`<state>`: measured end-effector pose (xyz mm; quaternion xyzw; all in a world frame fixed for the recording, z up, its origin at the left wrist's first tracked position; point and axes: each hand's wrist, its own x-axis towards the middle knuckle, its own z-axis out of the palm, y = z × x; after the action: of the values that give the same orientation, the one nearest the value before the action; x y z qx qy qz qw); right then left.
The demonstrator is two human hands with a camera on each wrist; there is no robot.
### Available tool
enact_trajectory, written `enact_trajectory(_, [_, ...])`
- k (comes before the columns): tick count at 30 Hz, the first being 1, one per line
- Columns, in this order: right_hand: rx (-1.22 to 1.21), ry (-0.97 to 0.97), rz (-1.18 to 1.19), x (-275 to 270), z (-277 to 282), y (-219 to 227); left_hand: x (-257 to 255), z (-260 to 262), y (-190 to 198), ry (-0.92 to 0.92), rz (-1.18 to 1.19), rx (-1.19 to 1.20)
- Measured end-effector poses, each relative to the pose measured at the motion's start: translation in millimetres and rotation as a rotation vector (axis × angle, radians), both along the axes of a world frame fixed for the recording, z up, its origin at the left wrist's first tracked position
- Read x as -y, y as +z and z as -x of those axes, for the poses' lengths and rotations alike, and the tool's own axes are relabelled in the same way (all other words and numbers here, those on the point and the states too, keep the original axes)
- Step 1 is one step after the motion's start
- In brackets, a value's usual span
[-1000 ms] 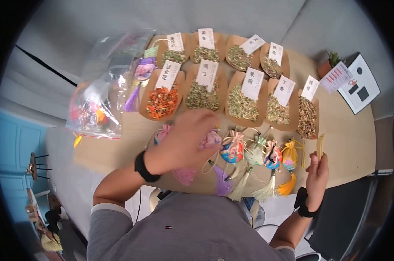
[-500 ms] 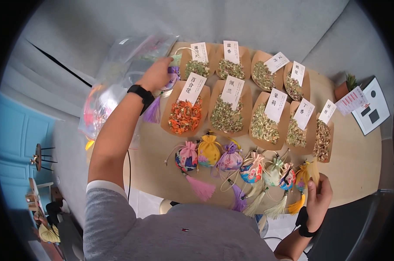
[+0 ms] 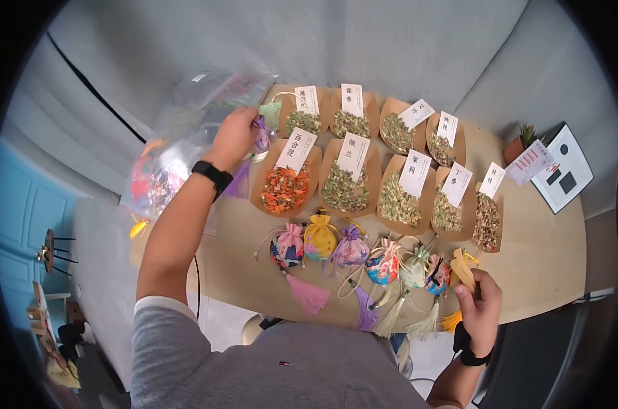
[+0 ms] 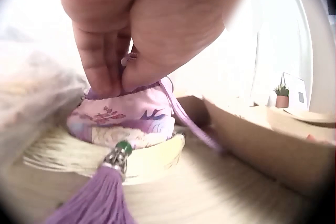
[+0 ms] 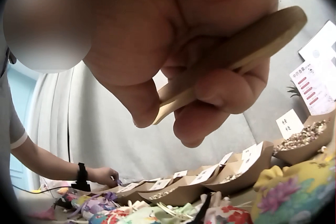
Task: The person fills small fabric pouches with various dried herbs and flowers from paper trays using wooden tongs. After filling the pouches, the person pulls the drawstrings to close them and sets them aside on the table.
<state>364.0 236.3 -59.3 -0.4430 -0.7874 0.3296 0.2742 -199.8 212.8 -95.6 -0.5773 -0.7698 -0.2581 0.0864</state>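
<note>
At the far left of the table my left hand (image 3: 234, 140) pinches the gathered neck of a purple-pink drawstring pouch (image 4: 121, 121), as the left wrist view shows. The pouch sits over a pale cream fringe, and its purple tassel (image 4: 100, 195) hangs toward the camera. My right hand (image 3: 483, 307) grips a pale wooden utensil (image 5: 252, 37) with a rounded end, above the right end of a pouch row. That row holds a pink and navy pouch (image 3: 286, 245), a yellow pouch (image 3: 320, 238), a lilac pouch (image 3: 351, 247) and several others with tassels.
Behind the row stand several brown paper trays (image 3: 314, 198) of dried herbs with white label cards (image 3: 353, 155). A clear plastic bag (image 3: 162, 174) lies left of my left forearm. At the back right are a potted plant (image 3: 520, 144), a printed card (image 3: 529, 163) and a white board (image 3: 564, 170).
My left hand has gone from over the pouch row to the purple pouch at far left and now pinches it. The yellow pouch shows uncovered. My right hand keeps hold of the wooden utensil.
</note>
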Motion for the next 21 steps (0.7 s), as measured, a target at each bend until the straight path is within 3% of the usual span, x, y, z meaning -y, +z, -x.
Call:
enact_trajectory(4, [-0.198, 0.096, 0.113, -8.3, 16.3, 21.1, 52.6, -42.1, 52.7, -0.214, -0.21, -0.006])
enact_trajectory(6, [-0.332, 0.245, 0.195, -8.4, 41.5, 42.6, 78.1, -63.0, 71.1, -0.243, -0.215, -0.078])
enact_trajectory(8, [-0.42, 0.368, 0.21, -7.3, 78.1, 63.2, 102.8, -94.1, 91.6, -0.389, -0.248, -0.137])
enact_trajectory(10, [-0.416, 0.534, 0.138, -7.7, 120.7, 85.1, 122.5, -125.5, 109.5, -0.427, -0.241, -0.185])
enact_trajectory(14, [-0.255, 0.634, 0.061, 14.5, 196.4, 114.6, 148.3, -167.6, 120.0, -0.541, -0.197, -0.216])
enact_trajectory(18, [-0.215, 0.744, 0.113, 24.5, 224.0, 104.4, 167.3, -179.4, 116.9, -0.561, -0.214, -0.211])
enact_trajectory(21, [-0.135, 0.781, -0.006, 31.4, 232.6, 92.7, 173.9, -176.4, 111.7, -0.568, -0.243, -0.253])
